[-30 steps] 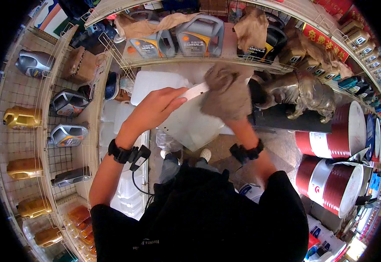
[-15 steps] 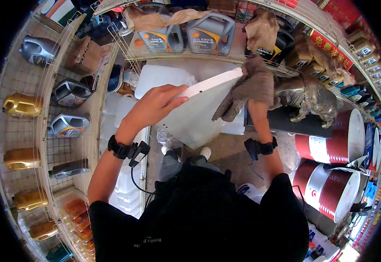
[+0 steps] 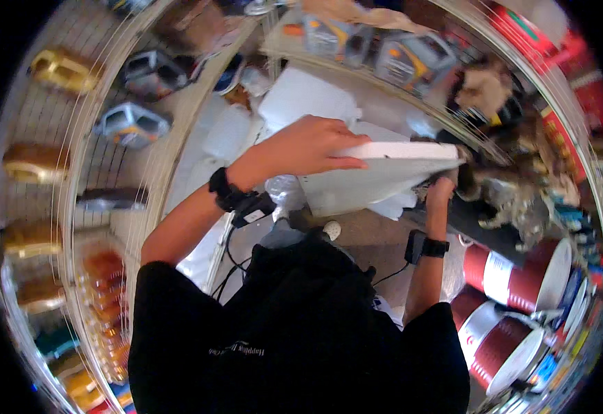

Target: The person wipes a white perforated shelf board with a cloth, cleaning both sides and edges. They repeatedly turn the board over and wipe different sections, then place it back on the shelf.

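A flat white panel (image 3: 363, 185), perhaps a metal shelf board, is held up in front of me, its thick long edge uppermost. My left hand (image 3: 312, 145) grips its left end, thumb on the near face and fingers over the top edge. At the right end, my right hand (image 3: 442, 190) is closed on a grey-brown rag (image 3: 463, 156) against the panel. Much of the rag and the right fingers are blurred or hidden behind the panel. Black straps with small devices sit on both wrists.
Wire shelving with gold jugs (image 3: 35, 162) and grey jugs (image 3: 134, 124) runs along the left. More grey jugs (image 3: 412, 62) line the far shelf. A metallic animal statue (image 3: 515, 203) and red-and-white drums (image 3: 519, 276) stand at right. White containers (image 3: 308, 96) sit behind the panel.
The view has turned, shifting the surroundings. The panel's top edge now looks nearly level instead of rising to the right. The right hand and rag have dropped lower at the panel's right end.
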Motion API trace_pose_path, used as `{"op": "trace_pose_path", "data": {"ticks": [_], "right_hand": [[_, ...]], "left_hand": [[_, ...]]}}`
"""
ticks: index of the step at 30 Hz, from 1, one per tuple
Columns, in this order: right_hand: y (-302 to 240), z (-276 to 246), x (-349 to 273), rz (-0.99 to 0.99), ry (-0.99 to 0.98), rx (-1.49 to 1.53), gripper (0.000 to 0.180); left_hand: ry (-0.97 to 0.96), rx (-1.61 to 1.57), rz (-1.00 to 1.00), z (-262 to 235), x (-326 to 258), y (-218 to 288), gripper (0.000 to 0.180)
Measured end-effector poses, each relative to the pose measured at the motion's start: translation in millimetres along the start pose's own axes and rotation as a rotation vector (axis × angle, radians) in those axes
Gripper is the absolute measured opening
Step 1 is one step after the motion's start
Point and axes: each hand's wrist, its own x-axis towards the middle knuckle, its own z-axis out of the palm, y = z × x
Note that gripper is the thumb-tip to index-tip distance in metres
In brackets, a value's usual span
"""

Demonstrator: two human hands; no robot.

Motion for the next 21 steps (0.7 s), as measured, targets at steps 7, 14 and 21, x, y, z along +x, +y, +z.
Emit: {"op": "trace_pose_path", "data": {"ticks": [7,14,21], "right_hand": [[75.7,-11.6,-20.1,-0.061,-0.162,0.002,0.043],[93.7,35.0,-33.8,0.093,-0.293,-0.158,0.048],[145.0,82.9,-80.4,0.202,-0.457,-0.412,0.052]], "left_hand": [[0.116,-0.035,-0.050,-17.3,-75.3,-20.0,0.033],[0.179,-0.070,-0.097,-38.6,-149.3,-42.1,0.031],[0.226,-0.113,-0.264,-67.0,-226.4,-106.0,0.034]]}}
